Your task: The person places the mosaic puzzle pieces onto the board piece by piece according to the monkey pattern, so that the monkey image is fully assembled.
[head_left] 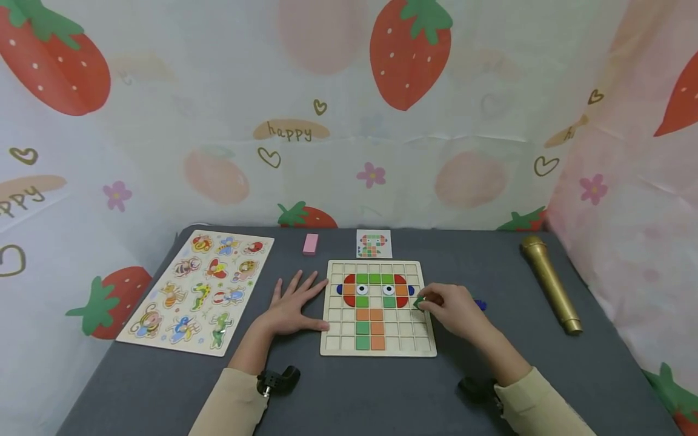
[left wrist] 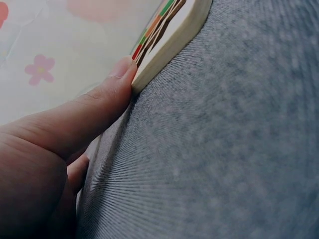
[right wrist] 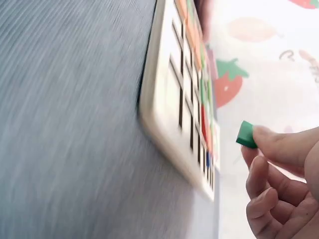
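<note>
Green tile (head_left: 418, 303) was held just right of the lower centre of the head view, over the right edge of the wooden grid board (head_left: 406, 343); the right wrist view showed it raised clear of the board. The right hand (head_left: 452, 307) had its grip together on the tile, pinching it between thumb and fingers. A blue piece (head_left: 480, 304) showed just beyond that hand, partly hidden. The left hand (head_left: 289, 312) lay at the board's left side, its grip spread apart, with the thumb touching the board's edge.

Red, green, orange and blue tiles filled cells in the upper part of the board, with two eye tiles among them, and orange and green ones ran down its middle.

Above the board in the frame lay a small card (head_left: 374, 244) printed with a coloured pattern, and to its left a pink block (head_left: 310, 244). A sheet of insect pictures (head_left: 185, 289) lay at the left of the dark grey desk (head_left: 354, 393). A gold-coloured cylinder (head_left: 552, 286) rested at the right. Strawberry-printed cloth (head_left: 414, 200) hung behind.
</note>
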`<action>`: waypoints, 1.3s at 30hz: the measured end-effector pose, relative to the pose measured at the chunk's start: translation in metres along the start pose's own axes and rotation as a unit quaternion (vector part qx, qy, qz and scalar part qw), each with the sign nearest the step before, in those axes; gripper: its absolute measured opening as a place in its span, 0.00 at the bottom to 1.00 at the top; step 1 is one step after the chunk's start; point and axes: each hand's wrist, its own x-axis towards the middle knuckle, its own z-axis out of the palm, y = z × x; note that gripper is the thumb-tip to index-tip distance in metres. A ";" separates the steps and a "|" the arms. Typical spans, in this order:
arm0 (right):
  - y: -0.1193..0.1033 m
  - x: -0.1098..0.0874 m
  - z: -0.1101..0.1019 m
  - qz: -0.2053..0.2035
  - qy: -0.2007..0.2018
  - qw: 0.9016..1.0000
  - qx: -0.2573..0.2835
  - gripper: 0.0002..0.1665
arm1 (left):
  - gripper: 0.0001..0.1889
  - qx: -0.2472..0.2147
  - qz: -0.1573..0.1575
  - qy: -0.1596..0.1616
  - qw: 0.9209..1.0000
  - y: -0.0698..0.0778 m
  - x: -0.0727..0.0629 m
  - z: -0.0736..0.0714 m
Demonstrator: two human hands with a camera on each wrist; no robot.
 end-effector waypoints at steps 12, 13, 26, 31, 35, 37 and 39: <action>-0.020 0.013 0.026 0.016 -0.057 0.997 0.047 0.04 | 0.55 0.002 0.000 0.000 1.000 -0.002 0.002 0.001; -0.021 0.013 0.029 0.015 -0.060 0.997 0.043 0.04 | 0.55 0.002 0.001 0.000 1.000 -0.002 0.002 0.001; -0.030 0.009 0.045 0.004 -0.067 0.998 0.010 0.04 | 0.56 0.004 -0.007 -0.005 1.000 -0.001 0.002 0.001; -0.030 0.010 0.046 0.015 -0.074 0.997 0.008 0.05 | 0.56 0.001 -0.011 -0.006 1.000 -0.001 0.002 0.001; -0.030 0.011 0.044 0.022 -0.088 0.996 0.018 0.04 | 0.56 0.001 -0.010 -0.007 1.000 -0.001 0.002 0.001; -0.031 0.011 0.043 0.025 -0.099 0.994 0.024 0.02 | 0.56 0.002 -0.009 -0.008 1.000 -0.001 0.002 0.001; -0.031 0.011 0.041 0.023 -0.109 0.993 0.029 0.03 | 0.56 0.001 -0.009 -0.007 1.000 -0.001 0.002 0.001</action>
